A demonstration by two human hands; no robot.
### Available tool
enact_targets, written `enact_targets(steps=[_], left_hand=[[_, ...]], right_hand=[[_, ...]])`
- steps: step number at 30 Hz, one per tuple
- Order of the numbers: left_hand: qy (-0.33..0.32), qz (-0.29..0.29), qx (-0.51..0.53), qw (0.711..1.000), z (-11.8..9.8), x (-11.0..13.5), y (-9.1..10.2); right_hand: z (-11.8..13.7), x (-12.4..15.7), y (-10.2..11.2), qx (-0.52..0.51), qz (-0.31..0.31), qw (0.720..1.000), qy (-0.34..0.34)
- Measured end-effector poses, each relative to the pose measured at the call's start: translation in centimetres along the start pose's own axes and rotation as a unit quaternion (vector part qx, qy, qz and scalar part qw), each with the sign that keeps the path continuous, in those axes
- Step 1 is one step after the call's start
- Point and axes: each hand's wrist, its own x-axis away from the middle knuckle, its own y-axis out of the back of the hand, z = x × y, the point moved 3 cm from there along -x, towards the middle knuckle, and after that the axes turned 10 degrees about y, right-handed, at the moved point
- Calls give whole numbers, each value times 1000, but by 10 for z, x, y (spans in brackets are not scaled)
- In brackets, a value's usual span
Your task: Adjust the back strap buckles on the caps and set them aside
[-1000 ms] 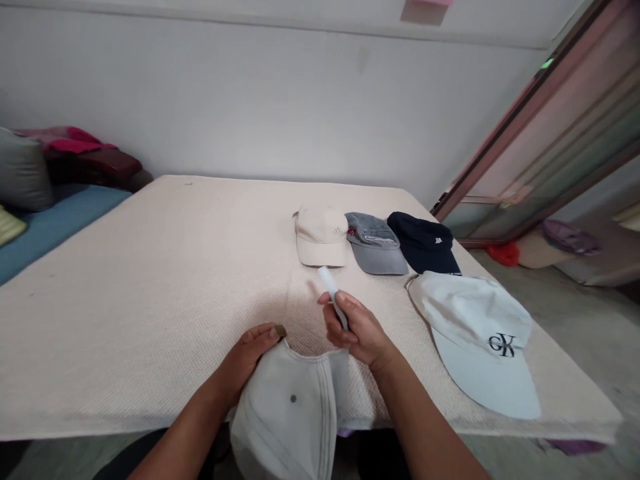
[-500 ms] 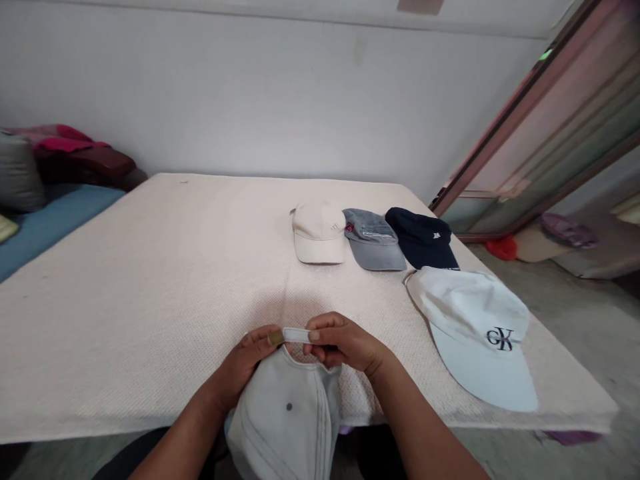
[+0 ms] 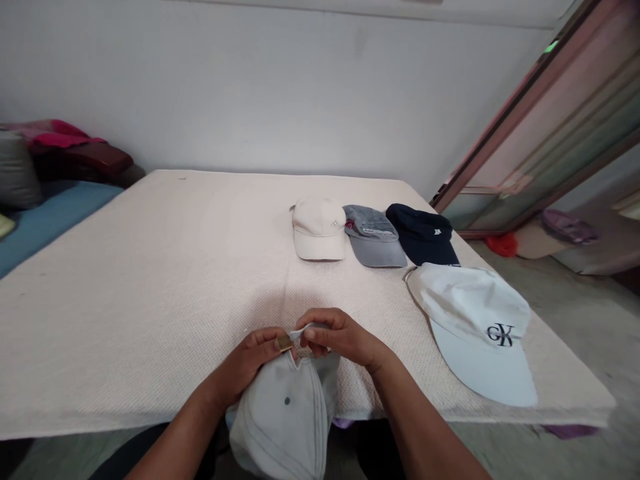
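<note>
A light grey cap hangs at the table's front edge, its back opening turned up. My left hand is closed on the cap by the brass buckle of its back strap, thumb against the metal. Between the thumb and fingers of my right hand is the cap's strap, which bends up from the buckle; part of it is hidden by the fingers. Nearest on the right lies a white cap with black letters on its front.
Farther back on the white-covered table a cream cap, a grey cap and a navy cap sit in a row. Behind the table is a wall. A blue mattress with cushions lies at left.
The strap was stretched flat between my hands; now it is bent and lifted near the buckle. My hands have come closer together. The other caps have not moved.
</note>
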Motion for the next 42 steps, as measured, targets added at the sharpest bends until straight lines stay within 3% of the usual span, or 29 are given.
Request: enact_targets(steps=[6,11,25,30,42], left_hand=[[-1,-12,12,1000,3,-1,0],[2,3,8,1000,3,0,-3],[-6,-16,-53,998,-2,2,-5],[42,0,-27,999,3,0,-4],[51,17,-29,998,7,-1,-3]], right_hand=[[-1,-2,-4,7,-36,999,-16],[-9,-2,-9,-1,-22,998,-64],[-9,-2,-7,35,-12,997,-63],[-9,1,-8,31,14,996,-82],[-7,1,-6,28,-10,997,-78]])
